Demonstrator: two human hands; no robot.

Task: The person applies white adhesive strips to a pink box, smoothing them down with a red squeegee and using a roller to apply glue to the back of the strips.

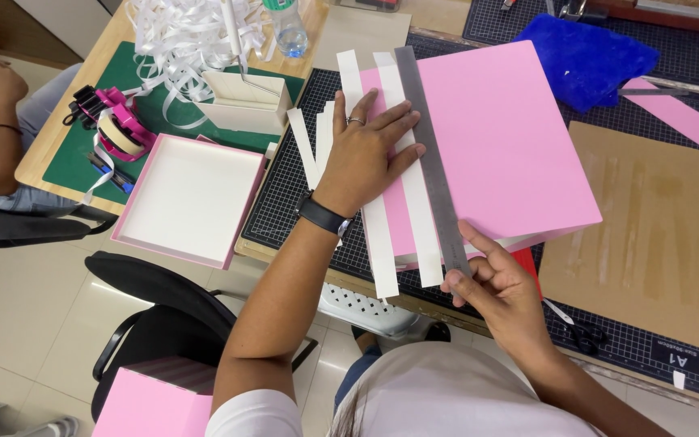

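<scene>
Two cutting mats (301, 186), tiled floor (26, 307)

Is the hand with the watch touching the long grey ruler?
Touching. The head view shows the left hand flat on the white strips, its fingertips pressing against the ruler's edge.

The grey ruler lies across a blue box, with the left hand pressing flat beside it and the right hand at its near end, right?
Not quite: in the head view the box is pink, not blue. The grey ruler lies across it, the left hand presses flat beside it, and the right hand is at its near end.
</scene>
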